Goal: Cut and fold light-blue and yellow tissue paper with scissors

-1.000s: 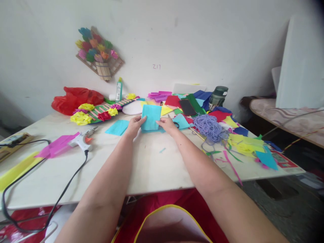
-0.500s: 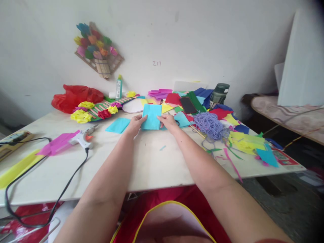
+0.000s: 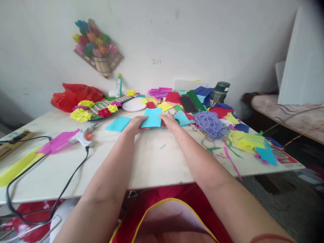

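Both hands grip a light-blue sheet of crepe paper (image 3: 152, 117) above the middle of the table. My left hand (image 3: 137, 124) pinches its left edge, thumb on top. My right hand (image 3: 168, 122) pinches the right edge the same way; the fingers of both are partly hidden under the sheet. A second light-blue piece of paper (image 3: 118, 124) lies flat just left of my left hand. To the right of my right hand lies another light-blue piece (image 3: 182, 118), with a dark scissor-like handle (image 3: 177, 121) partly showing beside it.
At the left are a hot glue gun (image 3: 83, 135) with its black cord, pink paper (image 3: 58, 141) and a flower-covered craft (image 3: 97, 110). Purple yarn (image 3: 210, 125), a phone (image 3: 187, 103), a dark bottle (image 3: 220, 91) and coloured paper scraps crowd the right. A green bottle (image 3: 118, 86) stands behind.
The blue sheet's upper edge has come down toward me, so it looks shorter and uncovers a red paper behind it. Both hands keep their hold at its sides.
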The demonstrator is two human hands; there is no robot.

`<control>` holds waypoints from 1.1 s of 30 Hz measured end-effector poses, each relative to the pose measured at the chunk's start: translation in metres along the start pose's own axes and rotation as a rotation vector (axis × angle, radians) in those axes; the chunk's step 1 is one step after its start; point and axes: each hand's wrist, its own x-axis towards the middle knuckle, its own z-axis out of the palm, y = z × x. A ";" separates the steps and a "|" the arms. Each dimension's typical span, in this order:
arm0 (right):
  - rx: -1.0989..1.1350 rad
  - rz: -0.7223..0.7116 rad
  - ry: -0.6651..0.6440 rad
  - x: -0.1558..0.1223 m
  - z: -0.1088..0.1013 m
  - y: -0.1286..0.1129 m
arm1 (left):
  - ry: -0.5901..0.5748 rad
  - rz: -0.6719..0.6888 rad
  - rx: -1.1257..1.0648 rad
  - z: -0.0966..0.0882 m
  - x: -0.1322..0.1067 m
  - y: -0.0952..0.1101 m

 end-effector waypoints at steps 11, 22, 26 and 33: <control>0.028 0.064 -0.072 -0.006 0.003 -0.004 | 0.011 -0.225 -0.088 0.002 -0.001 0.004; 0.000 -0.057 -0.074 0.000 0.001 0.005 | -0.053 -0.108 -0.114 -0.001 0.001 0.000; -0.011 -0.202 -0.110 0.000 0.000 0.007 | -0.171 0.004 -0.089 -0.003 0.000 -0.003; -0.063 -0.290 -0.139 -0.001 -0.001 0.009 | -0.153 0.118 -0.035 -0.007 -0.002 -0.006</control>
